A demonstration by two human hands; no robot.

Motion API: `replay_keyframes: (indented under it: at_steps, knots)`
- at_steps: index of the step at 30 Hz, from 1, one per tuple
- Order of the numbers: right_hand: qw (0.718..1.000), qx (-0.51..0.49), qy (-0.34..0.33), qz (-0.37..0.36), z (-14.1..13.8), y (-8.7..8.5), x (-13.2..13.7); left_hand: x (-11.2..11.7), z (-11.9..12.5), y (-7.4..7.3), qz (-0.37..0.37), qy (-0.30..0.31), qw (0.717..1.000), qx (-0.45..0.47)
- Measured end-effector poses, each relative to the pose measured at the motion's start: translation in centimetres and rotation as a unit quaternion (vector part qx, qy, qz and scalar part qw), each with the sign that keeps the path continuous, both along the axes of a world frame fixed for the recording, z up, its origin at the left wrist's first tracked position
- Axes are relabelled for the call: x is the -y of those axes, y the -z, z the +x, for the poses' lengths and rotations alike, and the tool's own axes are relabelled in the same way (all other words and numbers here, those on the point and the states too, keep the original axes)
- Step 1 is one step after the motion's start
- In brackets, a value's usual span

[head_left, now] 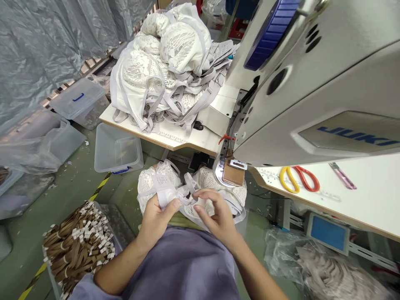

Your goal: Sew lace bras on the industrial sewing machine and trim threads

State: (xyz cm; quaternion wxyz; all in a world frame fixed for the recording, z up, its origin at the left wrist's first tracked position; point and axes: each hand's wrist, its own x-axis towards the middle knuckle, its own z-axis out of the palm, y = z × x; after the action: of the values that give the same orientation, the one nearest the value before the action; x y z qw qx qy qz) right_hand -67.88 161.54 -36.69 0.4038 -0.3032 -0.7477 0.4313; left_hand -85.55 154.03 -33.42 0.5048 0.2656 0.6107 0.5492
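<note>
A white lace bra (164,191) with pale grey straps and bands lies across my lap, in front of the sewing machine's arm end. My left hand (154,223) is closed on its band, thumb on top, beside a printed white label (161,181). At the band's narrow end, my right hand (217,216) has its curved index finger and thumb around the fabric, with a small gap between the tips. A short strap loop (190,183) stands up near these fingertips. More white lace fabric lies under and beyond my right hand, partly hidden by the machine.
The sewing machine (312,91) overhangs from the right. A heap of white bras (175,54) covers the table's left part. Yellow-and-red-handled scissors (300,179) and a pink cutter (343,176) lie at right. A plastic bin (117,146) and a crate of brown straps (78,246) stand left.
</note>
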Motion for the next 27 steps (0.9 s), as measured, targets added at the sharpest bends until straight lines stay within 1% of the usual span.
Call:
replay_keyframes:
  at_steps: [2, 3, 4, 5, 6, 7, 8, 9, 10, 12, 14, 17, 18, 20, 22, 24, 25, 27]
  knots:
    - [0.998, 0.037, 0.051, 0.012, 3.1, 0.6, -1.1, 0.0, -0.1, 0.3, 0.003, -0.011, 1.000, 0.002]
    - [0.994, 0.062, 0.090, 0.020, 5.0, 0.8, -2.0, 0.0, -0.2, 0.4, 0.003, -0.013, 1.000, 0.003]
    - [0.985, 0.091, 0.143, 0.033, 7.1, 1.1, -3.2, 0.0, -0.2, 0.4, 0.003, -0.014, 1.000, 0.003]
    - [0.968, 0.137, 0.205, 0.050, 9.3, 1.3, -4.8, 0.1, -0.3, 0.5, 0.002, -0.014, 1.000, 0.003]
    - [0.940, 0.183, 0.279, 0.065, 11.5, 1.4, -6.6, 0.1, -0.3, 0.4, 0.002, -0.013, 1.000, 0.003]
    - [0.902, 0.228, 0.359, 0.075, 13.7, 1.5, -8.5, 0.1, -0.4, 0.4, 0.003, -0.014, 1.000, 0.002]
    - [0.869, 0.290, 0.396, 0.067, 15.7, 1.6, -10.5, 0.1, -0.4, 0.3, 0.004, -0.014, 1.000, 0.002]
    - [0.840, 0.357, 0.405, 0.055, 17.6, 1.7, -12.4, 0.0, -0.4, 0.3, 0.005, -0.015, 1.000, 0.003]
    - [0.816, 0.418, 0.398, 0.031, 19.1, 1.8, -14.0, 0.0, -0.4, 0.2, 0.005, -0.015, 1.000, 0.005]
    - [0.785, 0.505, 0.360, -0.008, 21.2, 2.0, -16.2, -0.1, -0.3, 0.1, 0.005, -0.015, 1.000, 0.011]
    - [0.768, 0.541, 0.344, 0.003, 22.0, 2.3, -16.6, -0.1, -0.3, 0.2, 0.008, -0.018, 1.000, 0.019]
    - [0.746, 0.552, 0.367, 0.062, 21.6, 2.5, -15.4, -0.2, -0.4, 0.4, 0.013, -0.026, 0.999, 0.024]
    - [0.742, 0.556, 0.369, 0.067, 21.3, 2.5, -14.8, -0.2, -0.4, 0.5, 0.014, -0.027, 0.999, 0.024]
    - [0.743, 0.566, 0.354, 0.055, 20.8, 2.2, -14.1, -0.3, -0.5, 0.6, 0.013, -0.027, 0.999, 0.024]
    - [0.741, 0.579, 0.338, 0.030, 20.5, 1.8, -13.9, -0.3, -0.5, 0.7, 0.016, -0.029, 0.999, 0.024]
    - [0.739, 0.582, 0.339, 0.005, 20.8, 1.2, -13.9, -0.3, -0.5, 0.8, 0.020, -0.029, 0.999, 0.027]
    - [0.744, 0.573, 0.343, -0.011, 21.0, 1.0, -13.9, -0.3, -0.6, 0.9, 0.022, -0.029, 0.999, 0.030]
    - [0.764, 0.533, 0.360, -0.055, 21.8, 0.6, -13.2, -0.4, -0.6, 0.9, 0.022, -0.027, 0.999, 0.039]
